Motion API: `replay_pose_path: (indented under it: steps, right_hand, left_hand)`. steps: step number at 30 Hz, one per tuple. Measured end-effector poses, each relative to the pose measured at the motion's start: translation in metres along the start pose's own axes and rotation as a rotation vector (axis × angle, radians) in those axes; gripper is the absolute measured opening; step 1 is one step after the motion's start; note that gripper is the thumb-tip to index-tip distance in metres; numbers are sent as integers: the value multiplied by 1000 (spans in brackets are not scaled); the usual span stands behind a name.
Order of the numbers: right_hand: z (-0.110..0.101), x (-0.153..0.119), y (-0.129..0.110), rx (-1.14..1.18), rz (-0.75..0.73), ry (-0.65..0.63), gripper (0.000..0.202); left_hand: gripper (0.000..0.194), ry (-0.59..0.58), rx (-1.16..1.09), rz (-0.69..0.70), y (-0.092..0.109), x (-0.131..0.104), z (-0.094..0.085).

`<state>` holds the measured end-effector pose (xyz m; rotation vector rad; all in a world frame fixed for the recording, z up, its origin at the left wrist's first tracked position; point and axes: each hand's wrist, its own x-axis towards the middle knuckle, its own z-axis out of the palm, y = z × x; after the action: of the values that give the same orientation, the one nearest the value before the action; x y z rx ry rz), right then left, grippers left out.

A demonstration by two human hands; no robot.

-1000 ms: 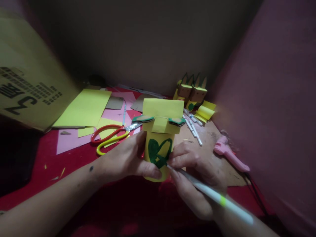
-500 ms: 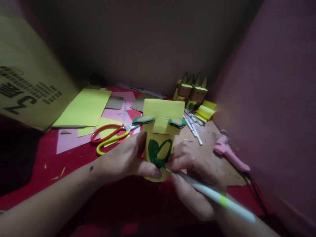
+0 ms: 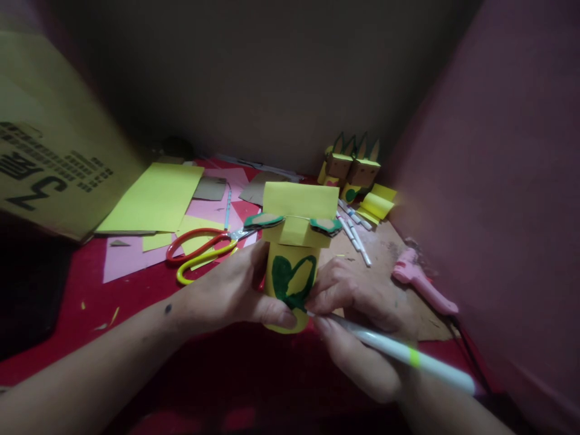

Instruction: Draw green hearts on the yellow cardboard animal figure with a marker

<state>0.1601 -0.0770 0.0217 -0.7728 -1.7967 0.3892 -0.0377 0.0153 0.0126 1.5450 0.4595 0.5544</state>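
A yellow paper figure (image 3: 278, 257) stands upright between my hands, a tube body with a box-shaped head and two green-edged ears sticking out sideways. On its front is a green heart (image 3: 283, 278), filled at the left and bottom, with yellow showing in its right half. My left hand (image 3: 244, 296) is wrapped round the tube from the left, thumb across its lower front. My right hand (image 3: 357, 326) pinches a white marker pen (image 3: 389, 344) with a light green band. The pen's tip is at the heart's lower right, partly hidden by my fingers.
Red-and-yellow-handled scissors (image 3: 203, 248) lie to the left on yellow and pink paper. A pink glue gun (image 3: 423, 281) and several markers (image 3: 356, 235) rest on a brown board (image 3: 435, 326). Finished-looking figures (image 3: 351, 169) stand behind. A cardboard box (image 3: 58, 139) rises at left.
The marker pen has shifted slightly right and down along with my right fingers. My left hand and the paper figure have stayed practically still.
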Motion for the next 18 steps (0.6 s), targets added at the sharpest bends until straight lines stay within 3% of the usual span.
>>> replay_pose_path:
  steps: [7, 18]
  right_hand:
    - [2, -2, 2, 56, 8, 80, 23]
    - [1, 0, 3, 35, -21, 24, 23]
  left_hand:
    - [72, 23, 19, -18, 2, 0, 0]
    - [71, 1, -13, -8, 0, 1, 1]
